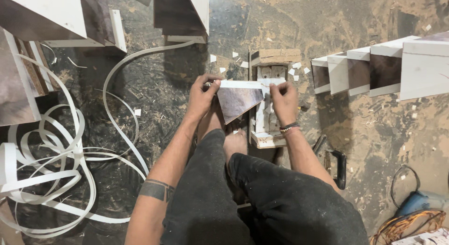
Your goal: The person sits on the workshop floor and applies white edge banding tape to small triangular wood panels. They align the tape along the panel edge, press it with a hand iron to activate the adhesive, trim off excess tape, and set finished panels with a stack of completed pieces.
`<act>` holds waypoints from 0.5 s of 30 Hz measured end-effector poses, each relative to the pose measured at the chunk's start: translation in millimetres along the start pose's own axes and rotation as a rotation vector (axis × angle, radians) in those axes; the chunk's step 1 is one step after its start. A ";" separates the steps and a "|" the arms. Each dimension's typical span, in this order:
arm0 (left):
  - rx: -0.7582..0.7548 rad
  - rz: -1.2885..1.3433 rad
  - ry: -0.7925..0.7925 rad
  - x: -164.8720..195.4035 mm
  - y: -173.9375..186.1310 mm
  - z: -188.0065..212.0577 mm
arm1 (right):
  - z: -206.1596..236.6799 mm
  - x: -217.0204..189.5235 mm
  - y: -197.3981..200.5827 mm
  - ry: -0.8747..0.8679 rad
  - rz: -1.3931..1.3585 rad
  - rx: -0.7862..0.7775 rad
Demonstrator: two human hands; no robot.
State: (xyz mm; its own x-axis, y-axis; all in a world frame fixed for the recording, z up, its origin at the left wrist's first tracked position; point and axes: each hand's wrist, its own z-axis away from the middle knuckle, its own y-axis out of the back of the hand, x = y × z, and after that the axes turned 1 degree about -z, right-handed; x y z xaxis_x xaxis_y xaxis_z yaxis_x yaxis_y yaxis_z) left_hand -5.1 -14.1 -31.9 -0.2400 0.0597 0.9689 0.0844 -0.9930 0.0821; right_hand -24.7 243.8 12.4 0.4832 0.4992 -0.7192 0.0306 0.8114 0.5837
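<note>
Currently I see a dark brown triangular laminate panel [237, 101] with white edge strip, held above the wooden block [267, 115]; left hand [202, 97] and right hand [283, 101] pinch its top corners.

A single head-worn camera looks almost straight down over the seated person's knees onto the dusty floor [374, 132]. It sits close, at arm's reach above the small wooden block [269, 132], which lies near the frame's centre. Left of the block the view takes in coiled white edge strip [56, 165]; right of it, a row of panels [374, 67].
</note>
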 end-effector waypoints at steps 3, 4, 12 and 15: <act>-0.016 0.108 -0.018 -8.3 -3.1 -1.2 | 3.3 -0.7 3.2 0.219 0.391 0.089; -0.029 0.168 0.001 -11.8 -5.4 -0.3 | 6.6 -5.0 2.2 0.319 0.481 0.113; 0.038 0.192 -0.002 -29.4 -15.7 0.4 | -5.2 -98.0 -75.6 0.869 0.416 -0.280; 0.081 0.015 -0.029 -33.7 -16.2 -3.7 | -15.8 -116.7 -86.8 0.785 0.545 -0.360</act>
State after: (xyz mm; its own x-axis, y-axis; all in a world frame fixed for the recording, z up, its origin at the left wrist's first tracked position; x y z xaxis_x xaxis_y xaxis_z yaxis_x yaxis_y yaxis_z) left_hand -2.0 -0.4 -66.7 -0.2102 0.0487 0.9764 0.1658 -0.9825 0.0847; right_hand -97.6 119.9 39.8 -0.3611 0.7813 -0.5091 -0.3496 0.3927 0.8506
